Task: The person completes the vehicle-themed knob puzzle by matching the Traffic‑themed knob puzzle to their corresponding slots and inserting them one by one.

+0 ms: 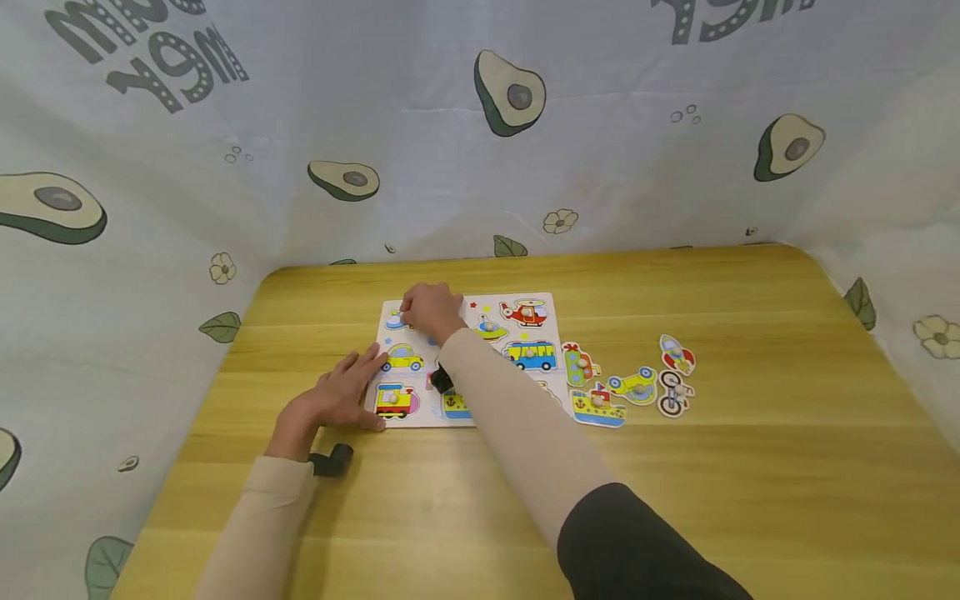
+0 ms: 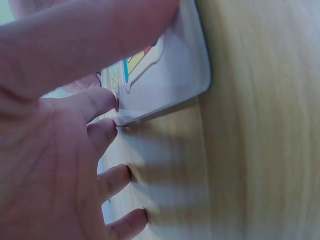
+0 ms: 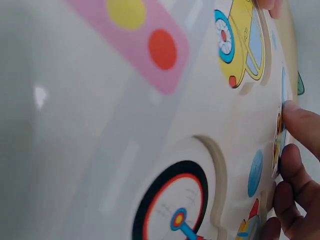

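A white vehicle puzzle board [image 1: 431,417] lies on the wooden table. My right hand [image 1: 435,310] is over its upper left corner. In the right wrist view, thumb and fingers pinch the edge of a small puzzle piece [image 3: 278,137], mostly seen edge-on, at the board's surface. My left hand [image 1: 341,392] rests along the board's left edge with fingers spread and straight, fingertips at the rim. Near it are a yellow car [image 1: 403,358] and a train [image 1: 395,401] on the board. A helicopter [image 1: 525,314] and a blue bus [image 1: 530,355] show farther right; my right forearm hides the board's lower middle.
Right of the board lie loose knobbed pieces: a green vehicle [image 1: 577,367], a ship [image 1: 597,410], a yellow race car [image 1: 632,387], a motorcycle [image 1: 673,395] and a rocket [image 1: 677,357]. An avocado-print cloth [image 1: 435,208] hangs behind the table [image 1: 787,500].
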`<state>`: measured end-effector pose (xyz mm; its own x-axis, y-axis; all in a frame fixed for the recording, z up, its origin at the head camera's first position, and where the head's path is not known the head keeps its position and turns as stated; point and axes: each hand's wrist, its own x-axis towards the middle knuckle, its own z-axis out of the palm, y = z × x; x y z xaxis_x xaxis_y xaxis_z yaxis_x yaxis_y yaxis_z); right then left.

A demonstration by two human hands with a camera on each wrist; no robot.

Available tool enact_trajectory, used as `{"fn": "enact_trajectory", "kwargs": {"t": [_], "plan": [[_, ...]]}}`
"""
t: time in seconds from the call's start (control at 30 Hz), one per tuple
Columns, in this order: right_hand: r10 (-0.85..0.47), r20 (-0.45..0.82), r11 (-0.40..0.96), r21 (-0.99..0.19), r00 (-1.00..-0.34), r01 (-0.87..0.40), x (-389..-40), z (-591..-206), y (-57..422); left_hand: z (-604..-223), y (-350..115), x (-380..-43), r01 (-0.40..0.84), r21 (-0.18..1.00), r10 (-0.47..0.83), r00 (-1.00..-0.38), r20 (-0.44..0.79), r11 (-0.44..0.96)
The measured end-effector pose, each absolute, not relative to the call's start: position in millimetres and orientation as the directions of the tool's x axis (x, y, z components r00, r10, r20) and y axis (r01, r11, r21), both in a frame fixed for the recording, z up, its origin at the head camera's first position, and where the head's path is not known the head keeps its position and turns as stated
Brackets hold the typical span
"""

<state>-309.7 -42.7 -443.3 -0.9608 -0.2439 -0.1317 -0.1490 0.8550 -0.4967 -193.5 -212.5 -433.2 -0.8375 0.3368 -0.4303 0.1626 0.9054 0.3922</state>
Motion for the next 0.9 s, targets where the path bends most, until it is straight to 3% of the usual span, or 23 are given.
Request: {"fn": "enact_trajectory", "kwargs": {"t": [0.27,0.43,0.63,0.9], "plan": [[-0.288,-0.209,0.853,-0.5,-0.935,-0.151,-301,-442,-22,-436,-204,-192,0.166,0.412,0.355,-0.826,-0.438,0.896],[-0.419,-0.199,0.774,-0.589,-0.886,-0.233,-300,-441,-16,-431,-210,-192,0.147,0.401,0.331,-0.834,-0.441,0.904],[-0.456,-0.203,0.692,-0.692,-0.866,-0.202,-297,-432,11,-435,-203,-198,0.173,0.402,0.356,-0.824,-0.441,0.899],[-0.63,-0.109,0.624,-0.661,-0.769,-0.417,-277,-380,66,-429,-203,-190,0.18,0.394,0.355,-0.827,-0.436,0.901]]}}
